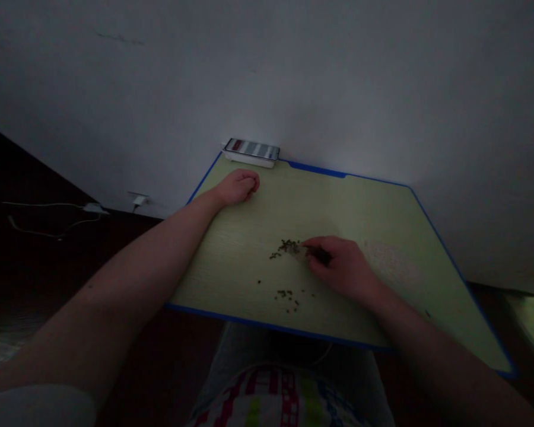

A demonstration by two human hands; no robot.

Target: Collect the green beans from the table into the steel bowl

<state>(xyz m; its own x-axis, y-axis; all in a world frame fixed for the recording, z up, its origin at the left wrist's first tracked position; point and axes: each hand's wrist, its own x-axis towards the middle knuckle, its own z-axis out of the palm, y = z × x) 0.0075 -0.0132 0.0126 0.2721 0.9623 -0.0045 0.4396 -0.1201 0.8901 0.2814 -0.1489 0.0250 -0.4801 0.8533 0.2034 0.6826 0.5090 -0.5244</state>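
My right hand [343, 264] is closed over the table, index finger and thumb toward a small pile of dark, seed-like grains [289, 244]. Something pale and thin shows at its fingertips, too dim to name. More dark grains [286, 295] lie scattered nearer the table's front edge, with a single one off to the left. My left hand [239, 186] rests on the far left of the table, fingers curled into a loose fist. Whatever may be inside that fist is hidden.
The pale yellow-green table [338, 204] has a blue edge and stands against a grey wall. A phone [253, 148] lies on a white box [249, 159] at the back left. Whitish grains [392, 262] spread beyond my right wrist. A plug [139, 200] and cables are at left.
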